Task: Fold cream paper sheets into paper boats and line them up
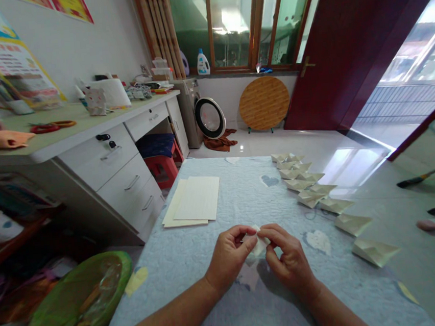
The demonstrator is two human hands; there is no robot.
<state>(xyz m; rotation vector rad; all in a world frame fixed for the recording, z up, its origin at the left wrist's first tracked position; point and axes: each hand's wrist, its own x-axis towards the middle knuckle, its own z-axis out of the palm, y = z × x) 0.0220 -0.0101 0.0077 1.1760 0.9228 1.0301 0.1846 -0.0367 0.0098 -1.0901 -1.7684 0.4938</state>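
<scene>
Both hands meet in front of me over a quilted pale blue cover (196,257). My left hand (228,256) and my right hand (288,261) pinch a small folded piece of cream paper (258,243), and my fingers hide much of it. A stack of cream paper sheets (197,199) lies flat to the left of my hands. Along the cover's right side runs a line of several folded paper boats (308,190), all apart from my hands.
A white drawer desk (102,161) with scissors stands at the left. Below it sits a green basin (77,304). A washing machine (197,111) and a round wooden board (263,102) stand at the back. Another person's limb (434,224) enters at the right edge.
</scene>
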